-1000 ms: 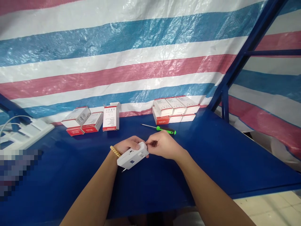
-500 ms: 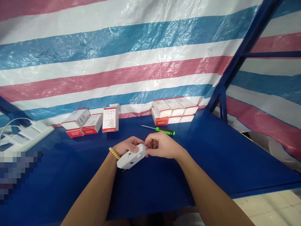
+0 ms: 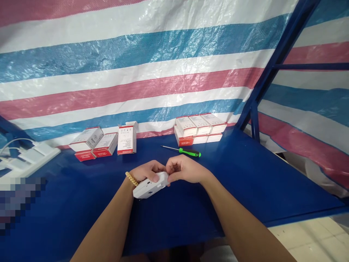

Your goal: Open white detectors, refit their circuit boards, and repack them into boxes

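My left hand (image 3: 145, 171) is closed around a white plastic detector (image 3: 151, 185), its thumb lying along the upper edge. The detector is held tilted above the table, its lower end toward my left wrist, which wears a beaded-looking yellowish band (image 3: 131, 178). At the device's far right end, the fingers of my right hand (image 3: 185, 169) are pinched together; what they grip there is too small and hidden to make out. Just beyond my right hand a screwdriver (image 3: 182, 150) with a green and black handle lies on the table, its shaft pointing left.
Red-and-white boxes (image 3: 200, 125) are stacked at the back right. More boxes (image 3: 94, 142) and one upright box (image 3: 127, 138) stand at the back left. A white power strip (image 3: 35, 158) with plugs sits far left on the blue table (image 3: 259, 182). Striped sheeting (image 3: 136, 83) hangs behind.
The view has shifted slightly. The detector has turned a little in my left hand, with its lower end nearer my wrist. My right fingers stay pinched at its end.
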A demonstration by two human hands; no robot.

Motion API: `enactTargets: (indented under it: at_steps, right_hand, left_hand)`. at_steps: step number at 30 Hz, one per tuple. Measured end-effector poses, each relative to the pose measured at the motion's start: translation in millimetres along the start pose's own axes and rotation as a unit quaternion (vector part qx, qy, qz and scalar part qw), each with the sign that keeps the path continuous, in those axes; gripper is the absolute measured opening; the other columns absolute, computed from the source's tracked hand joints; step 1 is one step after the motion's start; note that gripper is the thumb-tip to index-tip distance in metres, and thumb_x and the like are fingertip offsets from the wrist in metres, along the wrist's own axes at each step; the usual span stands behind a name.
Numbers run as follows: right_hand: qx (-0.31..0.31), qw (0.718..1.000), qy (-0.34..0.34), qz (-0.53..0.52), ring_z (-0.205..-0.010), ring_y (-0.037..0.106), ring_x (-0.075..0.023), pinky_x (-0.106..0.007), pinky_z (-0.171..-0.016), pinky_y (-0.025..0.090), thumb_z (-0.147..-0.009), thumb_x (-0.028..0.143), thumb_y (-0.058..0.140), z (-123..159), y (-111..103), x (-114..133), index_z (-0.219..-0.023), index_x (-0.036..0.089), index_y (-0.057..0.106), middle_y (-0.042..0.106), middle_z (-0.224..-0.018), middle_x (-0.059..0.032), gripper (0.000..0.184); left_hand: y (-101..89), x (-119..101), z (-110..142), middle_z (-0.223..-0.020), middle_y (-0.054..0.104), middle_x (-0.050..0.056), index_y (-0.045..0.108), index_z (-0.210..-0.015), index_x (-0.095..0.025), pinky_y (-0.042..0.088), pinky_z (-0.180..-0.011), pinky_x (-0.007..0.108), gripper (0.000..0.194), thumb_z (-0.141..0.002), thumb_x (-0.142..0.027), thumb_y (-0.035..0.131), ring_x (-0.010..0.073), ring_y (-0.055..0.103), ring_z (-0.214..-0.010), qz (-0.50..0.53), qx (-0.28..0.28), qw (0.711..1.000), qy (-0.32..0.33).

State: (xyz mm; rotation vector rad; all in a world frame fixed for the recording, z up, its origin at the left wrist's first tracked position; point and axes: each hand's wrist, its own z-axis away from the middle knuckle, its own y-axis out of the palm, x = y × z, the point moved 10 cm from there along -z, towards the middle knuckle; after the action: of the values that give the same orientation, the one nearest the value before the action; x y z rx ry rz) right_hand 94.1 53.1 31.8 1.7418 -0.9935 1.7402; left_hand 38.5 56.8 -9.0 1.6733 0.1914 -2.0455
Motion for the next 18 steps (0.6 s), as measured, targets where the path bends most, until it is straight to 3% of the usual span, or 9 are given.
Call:
enactTargets:
  at_steps: [11, 18]
  right_hand:
    - [-0.028, 0.999, 0.007, -0.033, -0.058, 0.061, -0.0114, -0.021, -0.053, 0.042, -0.062, 0.032, 0.081, -1.3, -3.4, -1.9, -0.075, 0.016, 0.057, 0.066, -0.064, 0.0013, 0.032]
    - [-0.023, 1.000, 0.003, 0.000, -0.053, 0.056, -0.0093, -0.022, -0.052, 0.046, -0.072, 0.028, 0.069, 1.1, -5.2, 2.4, -0.079, 0.014, 0.064, 0.064, -0.063, 0.0007, 0.017]
  left_hand:
    - [-3.7, -2.1, 2.7, -0.081, 0.073, 0.011, 0.072, -0.092, -0.007, 0.044, -0.051, 0.021, 0.059, -0.048, -0.044, 0.082, 0.0151, 0.061, -0.058, -0.013, -0.007, 1.000, 0.006]
    - [0.8, -2.5, 3.1, -0.086, 0.073, 0.011, 0.071, -0.100, -0.008, 0.045, -0.052, 0.021, 0.065, -0.048, -0.044, 0.084, 0.0152, 0.062, -0.062, -0.011, 0.005, 1.000, 0.000]
